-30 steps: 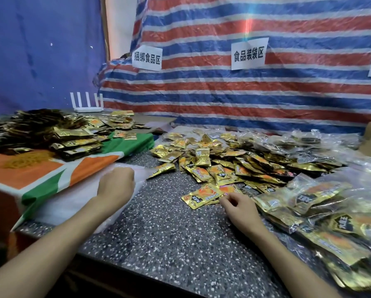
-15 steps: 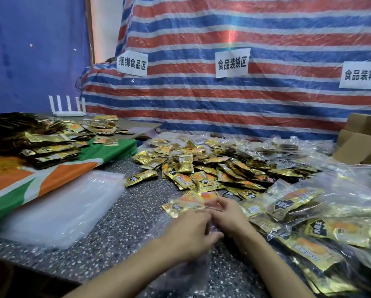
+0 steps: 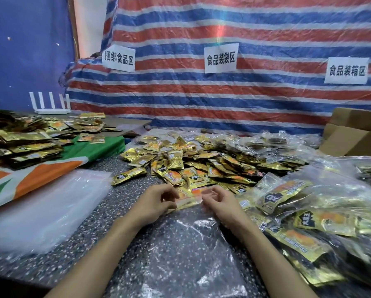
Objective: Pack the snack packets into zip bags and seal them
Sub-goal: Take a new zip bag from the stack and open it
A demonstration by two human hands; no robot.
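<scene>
Pinching the mouth of a clear zip bag [image 3: 191, 244] with both hands, near the middle of the desk [image 3: 113, 211], closer to its front edge. Closed on the left end of the red-lined zip strip: the left hand [image 3: 156, 204], curled, with thumb against fingertips. Closed on the right end of the same strip: the right hand [image 3: 222, 206], likewise curled, with thumb and fingers meeting on the plastic. Lying flat on the desk, with the body of the bag stretched from the hands toward the front edge and the mouth turned toward the back edge. Visible through the mouth, between the two hands: one gold snack packet [image 3: 185, 201]; cannot tell whether inside the bag or beneath it. Heaped just beyond the mouth, across the middle of the desk: loose snack packets [image 3: 201, 166]. Piled along the right edge, just beside the right forearm: filled bags [image 3: 298, 207]. Stacked near the left edge: empty clear bags [image 3: 47, 211], beside an orange and green cloth [image 3: 51, 168] bearing bundled packets [image 3: 23, 145]. Set at the back right corner: cardboard boxes [image 3: 350, 136]. Standing at the back left corner: a white router [image 3: 51, 104]. Hung behind the back edge: a striped tarp [image 3: 223, 104] with three paper labels [image 3: 220, 58].
</scene>
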